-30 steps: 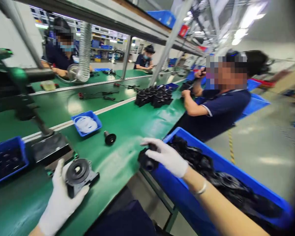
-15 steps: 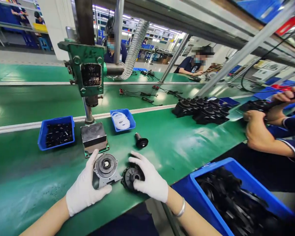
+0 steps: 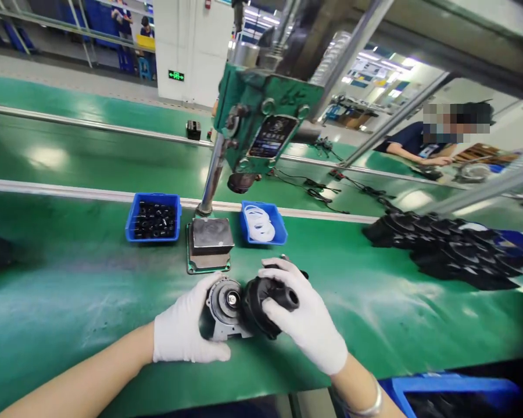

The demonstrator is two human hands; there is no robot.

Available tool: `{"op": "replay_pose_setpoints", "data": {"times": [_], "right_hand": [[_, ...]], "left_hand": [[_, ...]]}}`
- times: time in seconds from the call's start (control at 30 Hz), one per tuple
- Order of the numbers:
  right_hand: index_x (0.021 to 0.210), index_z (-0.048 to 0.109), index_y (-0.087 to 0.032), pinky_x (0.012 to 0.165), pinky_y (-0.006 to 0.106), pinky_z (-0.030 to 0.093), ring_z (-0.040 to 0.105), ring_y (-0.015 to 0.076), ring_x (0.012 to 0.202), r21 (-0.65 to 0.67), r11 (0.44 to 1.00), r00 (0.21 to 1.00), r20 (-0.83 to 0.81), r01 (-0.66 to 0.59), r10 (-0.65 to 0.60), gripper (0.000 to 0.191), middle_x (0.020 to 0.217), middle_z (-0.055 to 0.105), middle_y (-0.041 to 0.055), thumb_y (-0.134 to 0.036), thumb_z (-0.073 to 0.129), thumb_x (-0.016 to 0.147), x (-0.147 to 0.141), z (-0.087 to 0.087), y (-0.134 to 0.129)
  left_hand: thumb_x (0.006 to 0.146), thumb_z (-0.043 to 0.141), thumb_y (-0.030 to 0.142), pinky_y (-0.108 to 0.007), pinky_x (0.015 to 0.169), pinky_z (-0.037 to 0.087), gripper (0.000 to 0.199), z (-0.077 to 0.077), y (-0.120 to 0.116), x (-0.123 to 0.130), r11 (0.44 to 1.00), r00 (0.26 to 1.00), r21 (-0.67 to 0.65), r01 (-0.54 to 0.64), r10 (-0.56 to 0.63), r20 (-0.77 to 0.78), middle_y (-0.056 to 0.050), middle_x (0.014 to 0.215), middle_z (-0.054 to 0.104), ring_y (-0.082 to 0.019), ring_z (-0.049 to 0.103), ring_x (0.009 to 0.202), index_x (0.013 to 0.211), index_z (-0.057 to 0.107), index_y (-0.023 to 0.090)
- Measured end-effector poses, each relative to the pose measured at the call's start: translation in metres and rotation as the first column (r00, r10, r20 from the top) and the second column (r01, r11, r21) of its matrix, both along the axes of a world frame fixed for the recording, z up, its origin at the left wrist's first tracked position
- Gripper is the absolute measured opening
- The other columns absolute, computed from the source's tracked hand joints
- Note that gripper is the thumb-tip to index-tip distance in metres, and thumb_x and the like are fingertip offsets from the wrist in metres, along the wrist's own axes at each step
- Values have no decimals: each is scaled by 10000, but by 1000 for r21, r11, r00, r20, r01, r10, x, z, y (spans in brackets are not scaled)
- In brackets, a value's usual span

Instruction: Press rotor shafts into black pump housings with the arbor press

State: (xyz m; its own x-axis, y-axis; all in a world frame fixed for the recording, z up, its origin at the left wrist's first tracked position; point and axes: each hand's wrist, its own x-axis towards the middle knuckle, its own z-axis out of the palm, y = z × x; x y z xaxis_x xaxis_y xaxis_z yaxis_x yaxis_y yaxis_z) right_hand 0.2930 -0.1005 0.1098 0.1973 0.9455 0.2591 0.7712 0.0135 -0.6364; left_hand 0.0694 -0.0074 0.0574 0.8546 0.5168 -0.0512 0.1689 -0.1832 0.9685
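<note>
My left hand [image 3: 189, 325], in a white glove, grips a round grey metal part [image 3: 226, 302] with a flat bracket at its lower edge. Beside it my right hand [image 3: 303, 313], also gloved, has thumb and fingers around a round black housing [image 3: 259, 305] whose short tube points right. The housing is tilted and meets or overlaps the right side of the metal part. Behind my right hand, a small black piece [image 3: 305, 274] is mostly hidden.
A green press [image 3: 265, 116] stands over a metal block [image 3: 212, 235]. Blue trays hold small black parts [image 3: 154, 220] and white rings [image 3: 260, 223]. Black parts [image 3: 453, 244] are piled at right, above a blue bin [image 3: 453, 384]. A person [image 3: 422, 142] sits across.
The view has swung to the right. My right hand has lifted and turned the black housing, so its tube now shows from the side. My left hand still has the metal part.
</note>
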Motion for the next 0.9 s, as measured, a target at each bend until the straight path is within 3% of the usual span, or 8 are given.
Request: {"op": "replay_pose_setpoints", "data": {"times": [0.1, 0.27, 0.43, 0.9], "right_hand": [[1010, 648, -217, 993, 489, 482, 598, 295, 1103, -29, 996, 993, 80, -87, 89, 313, 1194, 589, 126, -301, 668, 709, -23, 10, 20], [1037, 635, -203, 955, 495, 505, 582, 311, 1100, -59, 982, 957, 222, -179, 187, 388, 1181, 580, 132, -320, 715, 676, -41, 5, 35], [1062, 623, -222, 921, 519, 517, 580, 325, 1088, -69, 981, 930, 312, -184, 196, 409, 1209, 563, 136, -341, 726, 685, -43, 0, 38], [1062, 618, -250, 866, 488, 550, 609, 325, 1061, -57, 981, 915, 355, -185, 193, 370, 1199, 561, 130, -375, 702, 724, -42, -4, 36]], "left_hand": [[520, 814, 214, -496, 1154, 352, 1107, 5, 2, 1, 1000, 999, -23, -18, 18, 30, -194, 1466, 429, -348, 452, 1335, 1448, 215, 139], [485, 855, 243, -467, 1086, 433, 1010, 9, 6, 3, 999, 994, -16, -35, 37, 107, -122, 1371, 527, -337, 538, 1230, 1365, 361, 188], [476, 872, 225, -432, 978, 519, 955, 14, 11, 2, 999, 992, -26, -31, 34, 122, -65, 1266, 586, -309, 609, 1110, 1323, 432, 230], [452, 874, 208, -386, 844, 560, 900, 13, 13, 1, 998, 990, -36, -55, 59, 128, -11, 1093, 634, -259, 647, 918, 1267, 495, 251]]}}
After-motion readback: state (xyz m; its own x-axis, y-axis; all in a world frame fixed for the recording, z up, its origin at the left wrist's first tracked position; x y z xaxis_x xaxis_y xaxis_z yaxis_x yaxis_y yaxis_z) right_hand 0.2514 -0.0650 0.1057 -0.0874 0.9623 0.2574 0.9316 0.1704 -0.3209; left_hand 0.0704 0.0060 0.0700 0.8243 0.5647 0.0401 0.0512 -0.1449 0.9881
